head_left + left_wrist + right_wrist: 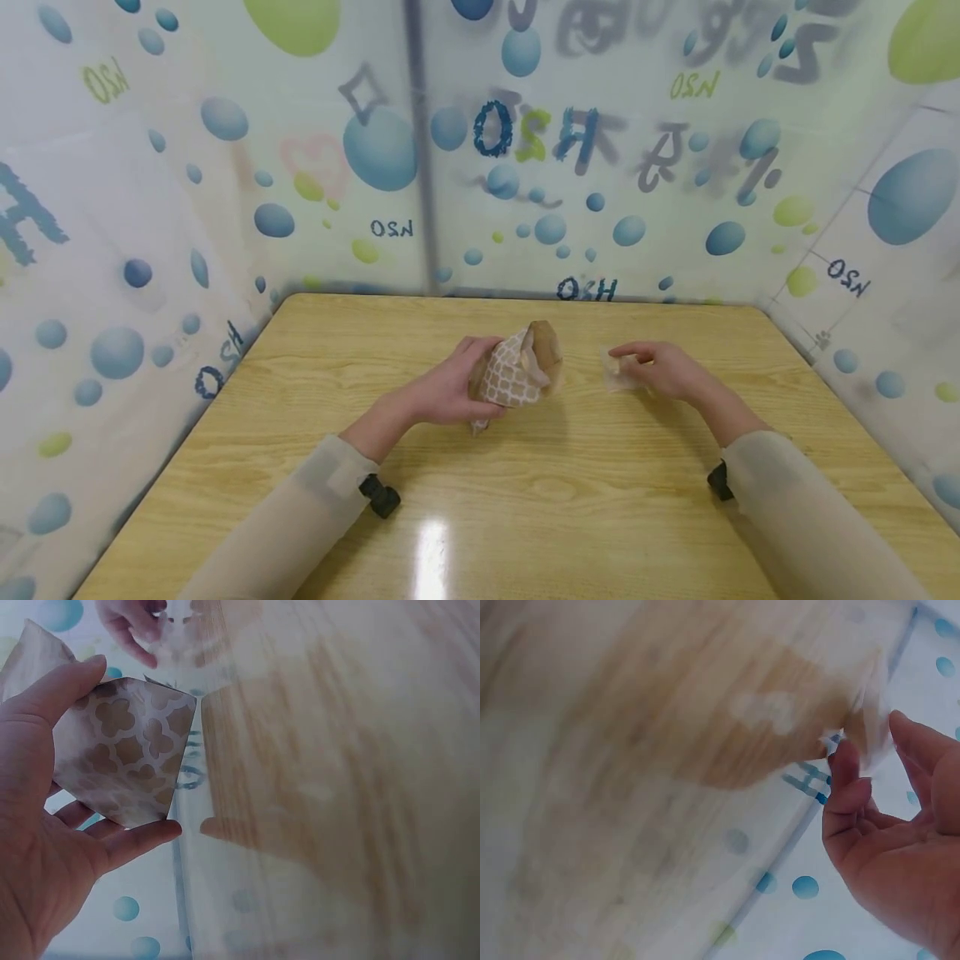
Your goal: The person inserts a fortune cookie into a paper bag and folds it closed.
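Observation:
My left hand (450, 390) grips a brown paper bag (508, 377) with a white lattice print, tilted above the table with its open mouth facing right. In the left wrist view, the thumb lies over one side of the paper bag (124, 742) and fingers pass beneath it. Off to the right, my right hand (670, 368) pinches a small clear plastic bag (617, 382), which hangs from the fingertips. The right wrist view shows this thin see-through plastic bag (871, 720) between thumb and fingers. What the paper bag contains is hidden.
Both hands are over a light wood-grain table (555, 492). Behind it and at both sides stand pale curtain-like walls (645, 183) printed with blue and green drops. A dark wrist camera (381, 497) is strapped at the left sleeve, another (720, 482) at the right.

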The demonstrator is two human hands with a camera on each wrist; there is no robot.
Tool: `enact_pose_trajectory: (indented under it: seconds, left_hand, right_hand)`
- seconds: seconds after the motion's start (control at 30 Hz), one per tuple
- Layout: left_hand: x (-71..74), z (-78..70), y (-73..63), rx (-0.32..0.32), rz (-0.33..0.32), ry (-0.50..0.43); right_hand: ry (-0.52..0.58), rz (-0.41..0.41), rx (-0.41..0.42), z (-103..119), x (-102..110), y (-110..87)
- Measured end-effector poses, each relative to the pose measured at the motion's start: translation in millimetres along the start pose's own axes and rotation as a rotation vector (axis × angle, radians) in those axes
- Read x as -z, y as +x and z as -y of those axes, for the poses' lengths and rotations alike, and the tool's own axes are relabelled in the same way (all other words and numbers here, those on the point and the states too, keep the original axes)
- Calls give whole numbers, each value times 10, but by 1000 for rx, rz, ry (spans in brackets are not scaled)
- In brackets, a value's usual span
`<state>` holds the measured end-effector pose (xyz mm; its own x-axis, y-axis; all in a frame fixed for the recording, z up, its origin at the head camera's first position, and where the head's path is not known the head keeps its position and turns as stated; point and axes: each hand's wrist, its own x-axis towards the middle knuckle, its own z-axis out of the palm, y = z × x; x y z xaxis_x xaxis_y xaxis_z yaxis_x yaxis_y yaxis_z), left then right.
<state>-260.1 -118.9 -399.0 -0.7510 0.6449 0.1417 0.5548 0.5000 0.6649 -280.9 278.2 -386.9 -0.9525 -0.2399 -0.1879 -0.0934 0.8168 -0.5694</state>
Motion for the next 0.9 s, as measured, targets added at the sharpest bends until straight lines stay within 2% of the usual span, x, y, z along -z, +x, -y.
enact_pose_trajectory:
  seconds: [0.17, 0.33, 0.43, 0.67, 0.9]
  left_hand:
    - [5, -22, 0, 9, 4, -3]
    - [8, -43, -2, 16, 12, -13]
    - [5, -40, -2, 18, 11, -15]
    - [-7, -27, -1, 20, 7, 4]
    - [-13, -10, 11, 30, 10, 3]
  right_hand:
    - [21, 24, -17, -2, -29, 17]
    - [-5, 12, 43, 12, -40, -27]
    - [0, -25, 91, 57, -29, -95]
    - [131, -152, 178, 209, 50, -282]
    - [241, -196, 233, 471, 177, -487]
